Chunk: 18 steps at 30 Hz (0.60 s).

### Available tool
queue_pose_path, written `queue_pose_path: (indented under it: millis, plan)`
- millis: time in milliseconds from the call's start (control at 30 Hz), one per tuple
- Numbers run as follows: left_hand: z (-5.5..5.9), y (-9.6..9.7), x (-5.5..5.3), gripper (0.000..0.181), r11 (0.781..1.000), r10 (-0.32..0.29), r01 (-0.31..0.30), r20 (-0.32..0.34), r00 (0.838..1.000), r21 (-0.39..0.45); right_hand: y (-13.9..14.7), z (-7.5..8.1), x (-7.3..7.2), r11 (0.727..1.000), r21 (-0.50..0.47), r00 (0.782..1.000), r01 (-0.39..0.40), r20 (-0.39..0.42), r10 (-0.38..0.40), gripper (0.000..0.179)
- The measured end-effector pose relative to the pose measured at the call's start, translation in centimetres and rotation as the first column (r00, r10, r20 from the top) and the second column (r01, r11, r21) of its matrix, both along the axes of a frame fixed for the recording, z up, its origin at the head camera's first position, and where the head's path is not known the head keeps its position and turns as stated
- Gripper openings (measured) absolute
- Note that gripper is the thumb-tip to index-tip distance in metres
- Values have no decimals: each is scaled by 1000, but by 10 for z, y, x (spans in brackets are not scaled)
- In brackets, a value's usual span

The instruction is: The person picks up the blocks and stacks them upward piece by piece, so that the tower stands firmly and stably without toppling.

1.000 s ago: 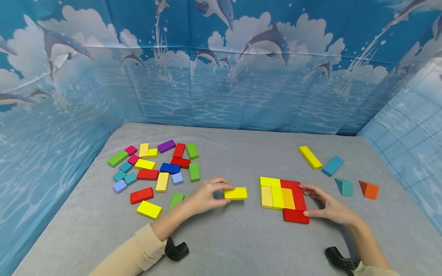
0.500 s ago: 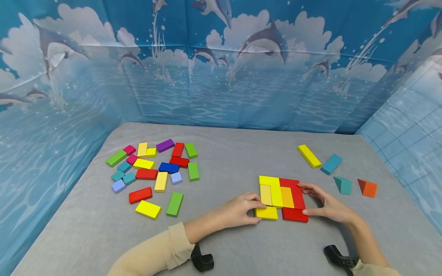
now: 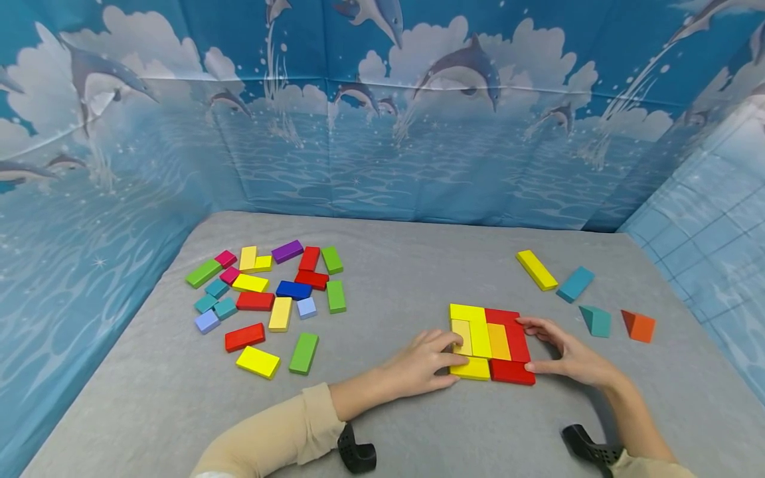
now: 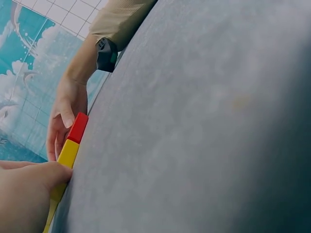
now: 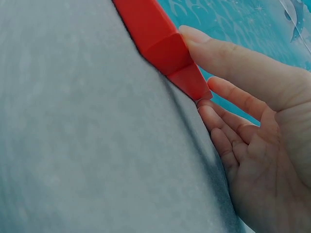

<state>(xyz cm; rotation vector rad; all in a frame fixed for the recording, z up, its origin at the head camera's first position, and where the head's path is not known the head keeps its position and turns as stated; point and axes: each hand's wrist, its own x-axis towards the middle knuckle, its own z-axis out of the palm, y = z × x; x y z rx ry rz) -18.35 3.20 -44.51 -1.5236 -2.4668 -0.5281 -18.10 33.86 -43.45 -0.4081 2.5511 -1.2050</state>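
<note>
A flat patchwork of yellow and red wooden blocks lies on the grey cloth in the head view. My left hand point(image 3: 412, 372) pinches the left end of the near yellow block point(image 3: 476, 369), thumb on its near side. One finger of that hand touches the pale yellow block point(image 3: 462, 328) just behind. The yellow block's right end meets the near red block point(image 3: 512, 373). Along the right side, my right hand point(image 3: 570, 362) rests its thumb on the near red block and a fingertip against the red blocks' far edge. An orange-yellow block point(image 3: 499, 342) sits inside the patchwork.
Several loose blocks lie to the left, among them a green block point(image 3: 304, 353) and a yellow block point(image 3: 258, 362). To the right are a long yellow block point(image 3: 536, 269), a blue block point(image 3: 576, 285), a teal triangular block point(image 3: 595, 322) and an orange triangular block point(image 3: 639, 326).
My left hand has carried the yellow block right to the patchwork's near side, then slid it against the near red block. My right hand has stayed in place.
</note>
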Motion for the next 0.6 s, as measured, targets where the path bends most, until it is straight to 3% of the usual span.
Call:
queue_pose_path:
  millis: [600]
  plan:
    - [-6,5,-3,33,999,-27,28,47,999,-21,1,-4,-1,1000,-10,1000,-21,-24,20,71]
